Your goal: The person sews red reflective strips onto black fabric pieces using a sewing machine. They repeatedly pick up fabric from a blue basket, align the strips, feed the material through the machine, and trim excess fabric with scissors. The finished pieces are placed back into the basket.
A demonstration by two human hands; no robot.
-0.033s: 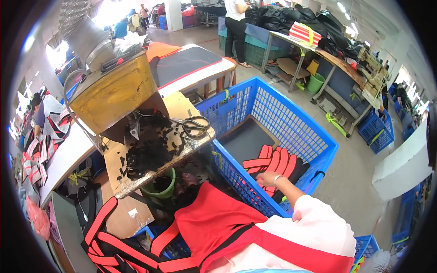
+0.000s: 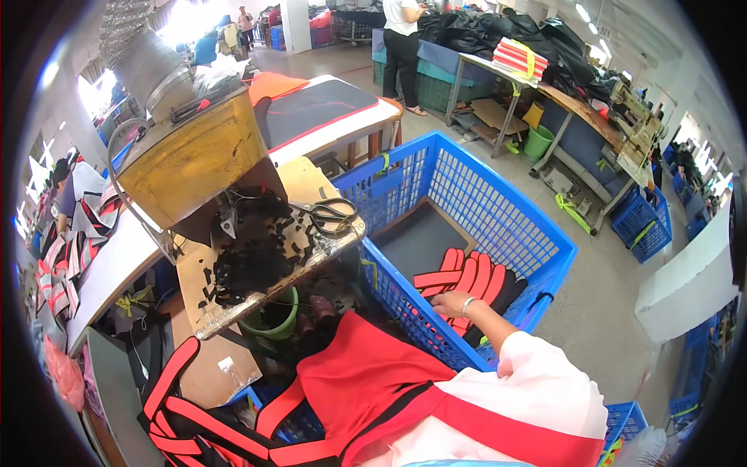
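My right hand (image 2: 451, 303), with a light bracelet at the wrist, reaches over the near side of a large blue plastic crate (image 2: 498, 175). Its fingers look stretched out, resting on coral-red and black padded strips (image 2: 492, 282) that lie fanned inside; the fingertips are partly hidden. My left hand is out of view. Across my lap spreads a red apron (image 2: 366, 362) with black edging. More coral and black strips (image 2: 218, 426) lie at the lower left, beside my lap.
A yellow machine head (image 2: 194, 163) stands over a worn board (image 2: 210, 315) with black scraps and scissors (image 2: 334, 216). Below is a green bucket (image 2: 289, 317). A white table (image 2: 366, 124) stands beyond; a person (image 2: 402, 47) stands near piled black material (image 2: 482, 33).
My right hand has shifted very slightly to the left over the strips. The rest looks the same.
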